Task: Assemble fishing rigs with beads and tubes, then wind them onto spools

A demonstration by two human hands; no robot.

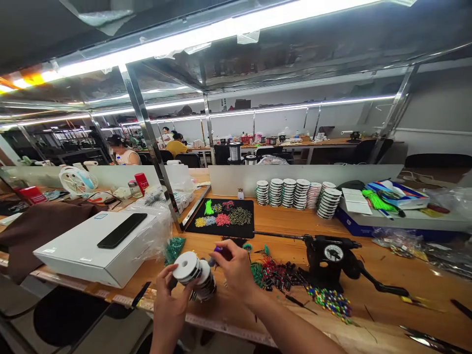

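My left hand [170, 300] is closed around a white spool [187, 268] with dark bands on its side, tilted a little above the wooden bench. Right behind it stands another white spool stack [206, 285]; whether the two touch is hard to tell. My right hand [235, 268] pinches a small purple piece [219, 249] between thumb and fingers, just right of the spools. What kind of thing the purple piece is, I cannot make out. A small grey round end shows below it, partly hidden by my fingers.
A black winder with a crank [334, 253] stands at right beside loose multicoloured beads [330, 301] and red-and-black pieces [280, 273]. Behind are a black mat [195, 226] with sorted parts and stacked spools [289, 192]. At left, a white box [84, 246] carries a phone [122, 231].
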